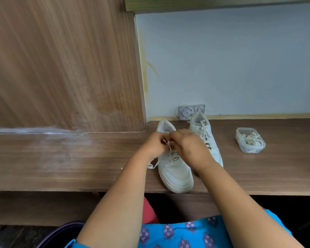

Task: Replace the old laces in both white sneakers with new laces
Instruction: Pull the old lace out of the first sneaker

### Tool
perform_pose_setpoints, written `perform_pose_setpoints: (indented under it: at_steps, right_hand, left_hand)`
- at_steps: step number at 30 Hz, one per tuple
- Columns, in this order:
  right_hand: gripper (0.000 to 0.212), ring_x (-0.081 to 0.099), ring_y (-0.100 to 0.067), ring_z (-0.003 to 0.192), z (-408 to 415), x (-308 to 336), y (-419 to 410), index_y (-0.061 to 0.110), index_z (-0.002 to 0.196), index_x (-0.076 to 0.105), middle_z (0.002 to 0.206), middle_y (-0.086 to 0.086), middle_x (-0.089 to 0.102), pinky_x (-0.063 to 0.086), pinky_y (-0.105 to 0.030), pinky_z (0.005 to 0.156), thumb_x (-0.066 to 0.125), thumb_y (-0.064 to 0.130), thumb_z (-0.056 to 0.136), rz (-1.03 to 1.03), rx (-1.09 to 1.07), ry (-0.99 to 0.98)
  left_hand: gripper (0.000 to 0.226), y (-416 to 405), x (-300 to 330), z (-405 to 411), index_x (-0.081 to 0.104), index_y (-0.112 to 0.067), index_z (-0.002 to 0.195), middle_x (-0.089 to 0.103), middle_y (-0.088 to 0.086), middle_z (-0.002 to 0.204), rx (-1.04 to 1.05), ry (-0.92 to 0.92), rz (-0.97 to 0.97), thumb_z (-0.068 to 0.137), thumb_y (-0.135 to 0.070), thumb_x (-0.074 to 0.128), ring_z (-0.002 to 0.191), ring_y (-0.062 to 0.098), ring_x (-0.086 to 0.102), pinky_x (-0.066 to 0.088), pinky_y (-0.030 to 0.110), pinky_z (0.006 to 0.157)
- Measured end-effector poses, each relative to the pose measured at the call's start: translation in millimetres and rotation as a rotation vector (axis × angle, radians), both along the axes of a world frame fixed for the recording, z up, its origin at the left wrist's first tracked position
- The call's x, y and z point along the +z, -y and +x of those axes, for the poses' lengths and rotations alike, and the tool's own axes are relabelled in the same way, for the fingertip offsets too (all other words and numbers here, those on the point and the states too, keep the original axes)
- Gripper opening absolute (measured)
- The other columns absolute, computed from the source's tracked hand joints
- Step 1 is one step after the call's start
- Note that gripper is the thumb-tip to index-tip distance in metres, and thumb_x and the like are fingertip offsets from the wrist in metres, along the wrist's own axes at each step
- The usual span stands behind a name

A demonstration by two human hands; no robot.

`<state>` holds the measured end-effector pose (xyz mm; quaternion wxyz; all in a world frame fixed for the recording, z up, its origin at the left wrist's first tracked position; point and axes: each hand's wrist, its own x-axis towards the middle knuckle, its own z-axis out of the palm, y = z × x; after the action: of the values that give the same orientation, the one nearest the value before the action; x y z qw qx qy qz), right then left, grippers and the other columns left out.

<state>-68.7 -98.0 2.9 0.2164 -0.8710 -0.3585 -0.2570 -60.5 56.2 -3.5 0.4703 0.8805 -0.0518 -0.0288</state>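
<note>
- Fingers (162,140) of the left hand (153,145) are curling in, pinching the lace (169,149) above the near sneaker (175,169) at the wooden shelf's (79,158) front edge.
- Right hand (188,145) is gripping the same lace; loosening gently should avoid tightening any knot.
- Far sneaker (204,133) is waiting, laced, just beside.
- Plastic tub (250,140) is holding laces, well right.

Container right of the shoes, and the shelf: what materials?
Container: clear plastic, probably; the pale laces inside show through its walls. Shelf: brown wood-grain surface, likely laminate or veneer; a whitish worn patch dulls its left part.
</note>
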Motion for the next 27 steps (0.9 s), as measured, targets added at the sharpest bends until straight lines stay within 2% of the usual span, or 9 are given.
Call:
perform_pose_setpoints:
  at_steps: [3, 5, 8, 10, 13, 15, 20, 24, 27]
  right_hand:
    - [0.013, 0.056, -0.020, 0.078, 6, -3, 6, 0.011, 0.092, 0.067, 0.085, -0.003, 0.061, 0.043, -0.027, 0.065, 0.071, 0.006, 0.080, 0.210, 0.023, -0.156]
    - [0.022, 0.055, -0.015, 0.081, 14, -3, 16, 0.011, 0.099, 0.068, 0.092, -0.003, 0.059, 0.042, -0.014, 0.071, 0.076, 0.011, 0.078, 0.335, -0.046, -0.288]
    - [0.021, 0.054, -0.013, 0.072, 19, -7, 26, 0.028, 0.080, 0.061, 0.084, 0.002, 0.055, 0.040, -0.015, 0.069, 0.078, 0.015, 0.079, 0.199, -0.073, -0.492]
    - [0.026, 0.050, -0.009, 0.063, 18, -13, 25, 0.023, 0.066, 0.055, 0.069, 0.006, 0.052, 0.040, -0.023, 0.063, 0.074, 0.015, 0.083, 0.141, -0.071, -0.550]
    - [0.025, 0.047, -0.007, 0.051, 16, -10, 20, 0.012, 0.063, 0.059, 0.054, 0.007, 0.050, 0.036, -0.026, 0.055, 0.067, 0.006, 0.086, 0.295, -0.085, -0.429]
    - [0.017, 0.059, -0.007, 0.064, 12, 0, 16, 0.014, 0.076, 0.069, 0.066, 0.003, 0.064, 0.045, -0.023, 0.059, 0.065, 0.001, 0.086, 0.472, -0.046, -0.365]
    - [0.014, 0.064, 0.002, 0.080, 2, 18, 11, 0.010, 0.100, 0.071, 0.092, -0.001, 0.069, 0.048, -0.009, 0.068, 0.066, 0.004, 0.088, 0.603, 0.050, -0.380]
    - [0.026, 0.065, -0.002, 0.078, 4, 19, 20, 0.007, 0.123, 0.059, 0.088, 0.003, 0.068, 0.052, -0.016, 0.073, 0.051, 0.010, 0.099, 0.907, 0.189, -1.042]
    - [0.026, 0.058, -0.007, 0.083, 12, 18, 29, 0.012, 0.121, 0.062, 0.086, 0.007, 0.067, 0.045, -0.025, 0.081, 0.048, 0.008, 0.099, 0.925, 0.229, -1.079]
  left_hand:
    - [0.020, 1, -4, 3, 0.071, -0.016, 0.073, 0.065, -0.005, 0.068, -0.053, -0.006, -0.036, 0.083, 0.001, 0.068, 0.067, 0.004, 0.057, 0.047, 0.017, 0.067]
    - [0.009, 1, -5, 6, 0.076, -0.008, 0.087, 0.070, -0.002, 0.078, -0.027, 0.083, -0.135, 0.086, -0.003, 0.068, 0.074, 0.004, 0.061, 0.050, 0.023, 0.075]
    - [0.012, 7, 9, 5, 0.074, -0.005, 0.095, 0.070, -0.003, 0.079, 0.058, 0.195, -0.419, 0.087, 0.000, 0.067, 0.071, 0.000, 0.063, 0.050, 0.015, 0.070]
    - [0.015, 9, 15, 4, 0.074, -0.010, 0.092, 0.072, -0.001, 0.083, 0.029, 0.226, -0.519, 0.085, 0.001, 0.068, 0.078, 0.009, 0.063, 0.052, 0.018, 0.073]
    - [0.027, 1, 6, 7, 0.073, -0.024, 0.097, 0.072, 0.004, 0.096, -0.043, 0.136, -0.424, 0.078, -0.005, 0.077, 0.084, 0.015, 0.061, 0.054, 0.029, 0.083]
    - [0.045, -2, -1, 7, 0.070, -0.034, 0.106, 0.069, 0.011, 0.104, -0.084, 0.020, -0.281, 0.071, -0.008, 0.083, 0.090, 0.022, 0.060, 0.052, 0.047, 0.095]
    - [0.007, 14, 5, 2, 0.073, -0.020, 0.085, 0.070, 0.018, 0.084, -0.056, 0.071, -0.208, 0.085, -0.016, 0.068, 0.079, 0.027, 0.067, 0.054, 0.046, 0.080]
    - [0.015, 16, 7, 1, 0.073, -0.012, 0.085, 0.070, 0.019, 0.086, -0.011, 0.152, -0.355, 0.086, 0.002, 0.067, 0.083, 0.024, 0.065, 0.054, 0.044, 0.087]
    - [0.008, 20, 14, -4, 0.073, -0.010, 0.085, 0.070, 0.007, 0.079, -0.002, 0.189, -0.448, 0.085, -0.002, 0.070, 0.080, 0.014, 0.066, 0.055, 0.030, 0.082]
